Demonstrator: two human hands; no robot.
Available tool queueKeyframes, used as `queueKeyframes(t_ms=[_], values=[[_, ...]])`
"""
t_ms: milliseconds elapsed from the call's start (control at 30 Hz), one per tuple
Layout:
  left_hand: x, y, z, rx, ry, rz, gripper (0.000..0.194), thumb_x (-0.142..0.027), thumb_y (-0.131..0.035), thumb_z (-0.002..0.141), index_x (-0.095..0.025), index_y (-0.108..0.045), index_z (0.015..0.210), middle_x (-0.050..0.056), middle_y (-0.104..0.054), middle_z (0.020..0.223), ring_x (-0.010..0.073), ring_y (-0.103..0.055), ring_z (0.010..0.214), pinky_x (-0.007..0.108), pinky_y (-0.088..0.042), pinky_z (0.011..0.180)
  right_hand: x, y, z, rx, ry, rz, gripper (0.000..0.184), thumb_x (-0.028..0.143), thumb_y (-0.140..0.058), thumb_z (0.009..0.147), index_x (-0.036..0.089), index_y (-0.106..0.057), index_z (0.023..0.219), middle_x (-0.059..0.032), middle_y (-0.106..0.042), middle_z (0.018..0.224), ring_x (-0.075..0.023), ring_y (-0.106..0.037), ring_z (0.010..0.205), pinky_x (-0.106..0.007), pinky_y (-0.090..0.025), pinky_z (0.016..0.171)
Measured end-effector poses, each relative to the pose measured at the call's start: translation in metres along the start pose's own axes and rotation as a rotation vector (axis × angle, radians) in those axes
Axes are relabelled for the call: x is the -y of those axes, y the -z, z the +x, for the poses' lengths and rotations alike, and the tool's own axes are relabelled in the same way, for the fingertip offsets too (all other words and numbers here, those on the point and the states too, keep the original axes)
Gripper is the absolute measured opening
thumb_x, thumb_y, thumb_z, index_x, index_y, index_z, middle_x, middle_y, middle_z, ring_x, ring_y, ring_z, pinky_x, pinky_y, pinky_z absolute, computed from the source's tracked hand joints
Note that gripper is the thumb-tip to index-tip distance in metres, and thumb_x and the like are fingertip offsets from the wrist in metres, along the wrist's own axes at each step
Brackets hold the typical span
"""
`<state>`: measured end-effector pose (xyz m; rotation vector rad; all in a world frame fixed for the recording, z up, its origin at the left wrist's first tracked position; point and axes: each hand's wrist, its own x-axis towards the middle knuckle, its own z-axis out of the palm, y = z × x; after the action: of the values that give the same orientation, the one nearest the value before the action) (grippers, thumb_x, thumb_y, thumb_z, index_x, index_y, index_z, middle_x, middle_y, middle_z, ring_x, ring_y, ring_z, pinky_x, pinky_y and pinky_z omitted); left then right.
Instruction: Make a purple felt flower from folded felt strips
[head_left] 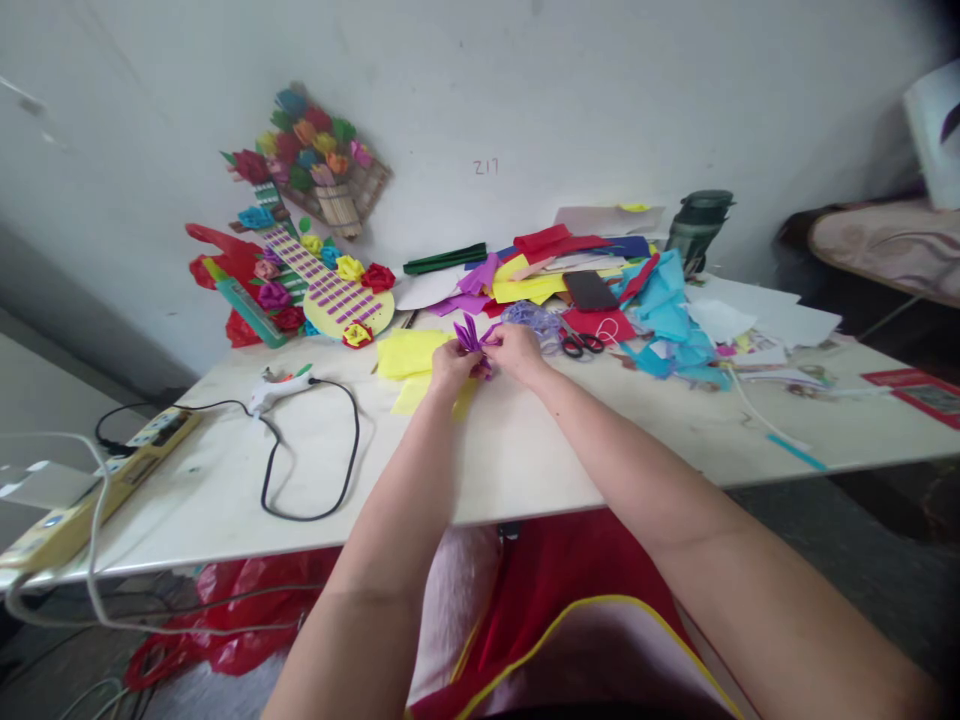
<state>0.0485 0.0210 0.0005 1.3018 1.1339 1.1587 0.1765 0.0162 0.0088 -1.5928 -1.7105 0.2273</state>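
Forearms (401,520); fingers (496,346) pinching purple paper (471,338), long axis, pleats (466,326) toward wall (540,110).

A craft workspace: a white corded glue gun (280,392), black-handled scissors (582,345) and heaped multicoloured paper (528,287) show it.

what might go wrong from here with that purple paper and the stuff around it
The purple paper, pinched between the left hand and right hand, looks thin and might tear or crease wrongly. The scissors lie close to the right hand, so it could bump them. The black cord loops near the left forearm and might snag.
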Motion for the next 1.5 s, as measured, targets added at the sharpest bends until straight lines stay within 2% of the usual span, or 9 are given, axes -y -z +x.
queueKeyframes(t_ms=[167,300,533,633,767,933,1133,1267,1500], values=[[-0.001,-0.002,0.002,-0.049,0.018,-0.033,0.01,-0.006,-0.063,0.064,-0.012,-0.059,0.07,0.001,-0.061,0.049,0.0151,-0.059,0.044,0.03,-0.052,0.055,0.013,0.012,-0.012,0.081,0.382,-0.371,0.026,0.016,-0.05,0.079,0.01,-0.072,0.092,-0.0145,-0.071,0.094,-0.0229,-0.061,0.087,-0.031,-0.039,0.069],[-0.003,-0.002,0.0,-0.08,0.025,-0.13,0.012,-0.005,-0.064,0.06,-0.012,-0.059,0.068,-0.001,-0.059,0.047,0.0125,-0.057,0.043,0.028,-0.051,0.055,0.015,0.017,-0.015,0.088,0.508,-0.441,0.028,0.015,-0.045,0.081,0.007,-0.07,0.091,-0.0172,-0.069,0.091,-0.0233,-0.058,0.086,-0.031,-0.035,0.065],[0.003,0.008,0.003,-0.012,-0.01,-0.229,0.02,-0.013,-0.07,0.056,-0.01,-0.061,0.074,0.002,-0.064,0.056,0.0125,-0.06,0.049,0.026,-0.051,0.056,0.004,0.013,-0.012,0.008,0.398,-0.065,0.028,0.031,-0.049,0.085,0.015,-0.07,0.077,-0.0081,-0.07,0.08,-0.0184,-0.06,0.075,-0.028,-0.038,0.068],[0.003,0.01,0.002,0.025,-0.021,-0.232,0.023,-0.017,-0.072,0.056,-0.009,-0.063,0.076,0.005,-0.067,0.061,0.0119,-0.06,0.05,0.024,-0.049,0.053,-0.002,0.015,-0.005,-0.077,0.214,0.222,0.046,0.042,-0.038,0.091,0.016,-0.065,0.065,-0.0039,-0.063,0.062,-0.0154,-0.057,0.066,-0.027,-0.039,0.066],[0.0,0.01,0.001,0.057,-0.011,-0.223,0.021,-0.018,-0.071,0.056,-0.008,-0.063,0.074,0.006,-0.067,0.061,0.0107,-0.058,0.047,0.023,-0.046,0.05,-0.01,0.014,0.006,-0.249,-0.074,0.479,0.028,0.042,-0.054,0.08,0.016,-0.064,0.079,-0.0013,-0.062,0.068,-0.0134,-0.055,0.065,-0.025,-0.043,0.062],[-0.004,0.01,-0.002,0.079,-0.005,-0.232,0.02,-0.018,-0.07,0.057,-0.009,-0.063,0.072,0.007,-0.068,0.064,0.0101,-0.057,0.047,0.022,-0.043,0.048,-0.01,0.017,0.009,-0.063,-0.304,0.812,0.02,0.032,-0.063,0.071,0.017,-0.06,0.084,-0.0001,-0.062,0.075,-0.0093,-0.052,0.055,-0.022,-0.041,0.046],[-0.005,0.01,-0.004,0.112,0.002,-0.262,0.018,-0.016,-0.07,0.055,-0.009,-0.061,0.069,0.004,-0.065,0.058,0.0083,-0.053,0.043,0.021,-0.042,0.046,-0.008,0.018,0.004,0.18,-0.239,0.892,0.017,0.028,-0.069,0.065,0.015,-0.062,0.074,0.0007,-0.062,0.067,-0.0078,-0.053,0.054,-0.018,-0.038,0.044],[-0.003,0.009,-0.002,0.164,0.001,-0.248,0.019,-0.016,-0.069,0.055,-0.009,-0.061,0.07,0.003,-0.063,0.055,0.0086,-0.053,0.042,0.021,-0.044,0.047,-0.006,0.016,0.002,0.2,-0.193,0.82,0.025,0.034,-0.076,0.058,0.013,-0.064,0.067,0.0032,-0.055,0.052,-0.0057,-0.043,0.047,-0.018,-0.031,0.041],[-0.008,0.005,-0.004,0.176,0.093,-0.314,0.022,-0.031,-0.062,0.069,-0.009,-0.062,0.076,0.007,-0.066,0.063,0.0135,-0.058,0.048,0.027,-0.049,0.05,-0.009,0.007,0.007,0.11,-0.071,0.645,0.018,0.031,-0.07,0.062,0.013,-0.066,0.061,0.0036,-0.053,0.049,-0.0083,-0.046,0.05,-0.022,-0.038,0.051]])
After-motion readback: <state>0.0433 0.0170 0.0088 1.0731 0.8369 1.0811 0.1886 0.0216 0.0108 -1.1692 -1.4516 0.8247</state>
